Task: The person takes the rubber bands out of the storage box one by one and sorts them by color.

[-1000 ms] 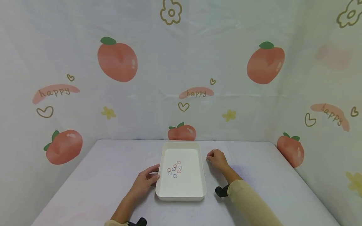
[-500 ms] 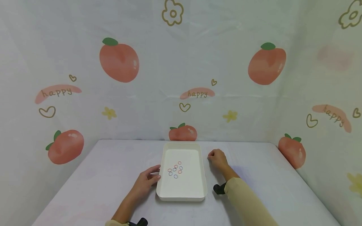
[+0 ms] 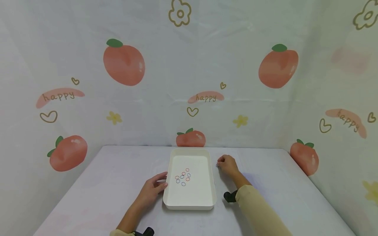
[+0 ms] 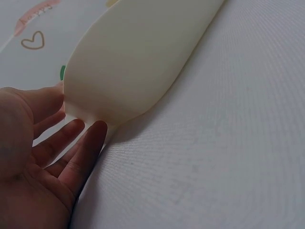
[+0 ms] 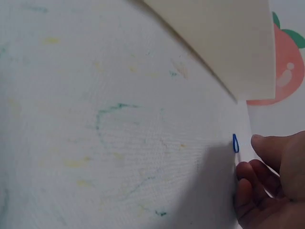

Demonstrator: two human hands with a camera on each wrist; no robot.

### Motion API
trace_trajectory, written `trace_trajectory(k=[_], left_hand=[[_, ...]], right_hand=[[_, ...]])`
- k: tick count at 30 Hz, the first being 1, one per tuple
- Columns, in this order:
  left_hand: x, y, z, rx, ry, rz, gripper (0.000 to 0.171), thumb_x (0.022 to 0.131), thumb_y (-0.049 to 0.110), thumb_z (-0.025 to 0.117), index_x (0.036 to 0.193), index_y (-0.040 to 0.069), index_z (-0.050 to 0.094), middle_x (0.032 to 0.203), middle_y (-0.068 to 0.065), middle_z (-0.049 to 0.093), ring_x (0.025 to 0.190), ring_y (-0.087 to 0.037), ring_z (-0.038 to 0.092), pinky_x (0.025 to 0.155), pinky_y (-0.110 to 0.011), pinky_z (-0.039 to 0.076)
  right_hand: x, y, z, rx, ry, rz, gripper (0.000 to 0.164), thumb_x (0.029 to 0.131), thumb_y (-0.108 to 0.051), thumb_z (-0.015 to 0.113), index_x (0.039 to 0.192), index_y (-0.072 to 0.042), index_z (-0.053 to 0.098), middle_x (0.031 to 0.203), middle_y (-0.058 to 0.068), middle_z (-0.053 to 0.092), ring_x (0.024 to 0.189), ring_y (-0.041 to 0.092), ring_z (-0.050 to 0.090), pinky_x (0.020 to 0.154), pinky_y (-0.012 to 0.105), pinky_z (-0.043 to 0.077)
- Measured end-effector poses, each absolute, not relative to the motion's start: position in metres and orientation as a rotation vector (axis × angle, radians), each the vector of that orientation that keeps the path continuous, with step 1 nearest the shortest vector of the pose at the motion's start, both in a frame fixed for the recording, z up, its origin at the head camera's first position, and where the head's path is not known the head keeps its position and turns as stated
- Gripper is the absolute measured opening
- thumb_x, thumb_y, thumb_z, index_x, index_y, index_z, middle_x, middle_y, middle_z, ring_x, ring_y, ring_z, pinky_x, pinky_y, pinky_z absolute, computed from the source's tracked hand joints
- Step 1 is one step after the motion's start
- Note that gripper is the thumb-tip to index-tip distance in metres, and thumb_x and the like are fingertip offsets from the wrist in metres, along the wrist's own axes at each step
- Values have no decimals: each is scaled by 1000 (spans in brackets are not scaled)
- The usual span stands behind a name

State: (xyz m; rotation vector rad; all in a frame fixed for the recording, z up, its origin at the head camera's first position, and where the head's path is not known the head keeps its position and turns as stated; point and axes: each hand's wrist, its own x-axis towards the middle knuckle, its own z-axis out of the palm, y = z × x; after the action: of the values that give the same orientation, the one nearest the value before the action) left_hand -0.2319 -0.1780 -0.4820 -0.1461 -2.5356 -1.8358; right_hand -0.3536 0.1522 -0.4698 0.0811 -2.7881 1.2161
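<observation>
A white rectangular tray (image 3: 189,198) lies on the table, with several thin red and blue rings (image 3: 183,184) spread over the left part of its floor. My left hand (image 3: 150,191) touches the tray's left outer wall with extended fingers, the fingertips (image 4: 97,129) low against that wall in the left wrist view. Right of the tray, my right hand (image 3: 228,165) is low over the table, fingers loosely bent. A small blue ring (image 5: 235,143) lies on the cloth just beyond its thumb (image 5: 267,145); a gap shows between them in the right wrist view.
A white cloth with faint coloured stains covers the table (image 3: 94,196). Behind it hangs a white backdrop (image 3: 159,65) printed with fruit, hearts and flowers. Black wrist mounts (image 3: 230,196) stick out near both forearms.
The small blue ring now shows below my right fingertips, where it was mostly hidden before. The right hand has shifted very slightly. My left hand and the tray stay in place.
</observation>
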Motion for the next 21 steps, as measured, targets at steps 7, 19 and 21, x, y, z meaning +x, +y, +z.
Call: trace_trajectory(k=[7, 19, 21], left_hand=[[-230, -177, -482, -141, -2538, -1831, 46, 94, 12, 64, 138, 5, 53, 127, -15, 58, 106, -27, 63, 83, -35, 55], [-231, -176, -480, -121, -2534, -1828, 45, 94, 10, 64, 138, 5, 53, 127, -15, 59, 103, -25, 64, 80, -32, 56], [-231, -176, -481, -123, -2533, -1829, 45, 94, 9, 64, 138, 5, 53, 128, -15, 59, 103, -25, 64, 80, -31, 56]], right_hand=[[-346, 151, -462, 118, -2763, 1293, 7, 89, -3, 67, 93, 2, 64, 85, 8, 62, 77, 21, 57, 65, 32, 49], [-339, 134, -450, 178, -2624, 1427, 10, 88, -4, 69, 96, -1, 66, 84, 6, 60, 75, 19, 56, 60, 26, 49], [-338, 130, -446, 186, -2611, 1451, 9, 88, -5, 68, 96, -1, 66, 83, 6, 60, 74, 19, 56, 59, 26, 49]])
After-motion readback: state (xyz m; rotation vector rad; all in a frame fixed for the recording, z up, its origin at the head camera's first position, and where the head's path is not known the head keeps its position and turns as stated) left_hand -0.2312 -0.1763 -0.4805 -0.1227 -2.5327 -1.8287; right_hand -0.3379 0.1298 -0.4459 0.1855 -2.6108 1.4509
